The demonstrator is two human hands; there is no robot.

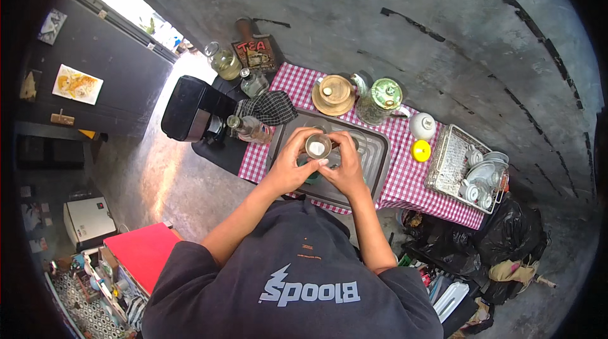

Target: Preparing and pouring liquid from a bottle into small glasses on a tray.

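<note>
My left hand point(292, 163) and my right hand point(346, 163) hold a small round cup point(317, 146) between them, with their fingertips around its sides. Something white shows inside the cup, though I cannot tell what. The cup is above a dark metal tray point(382, 163), which lies on a red-and-white checkered cloth point(403, 187). On the tray, clear glassware point(359, 139) is partly hidden behind my right hand. A green item point(312, 178) shows beneath my hands, mostly covered.
Behind the tray stand a wooden-lidded cup on a saucer point(333, 94) and a green-lidded teapot point(382, 99). To the right are a white round container point(422, 126), a yellow lid point(421, 150) and a wire basket of dishes point(444, 168). A glass bottle point(249, 129) and black appliance point(190, 108) stand left.
</note>
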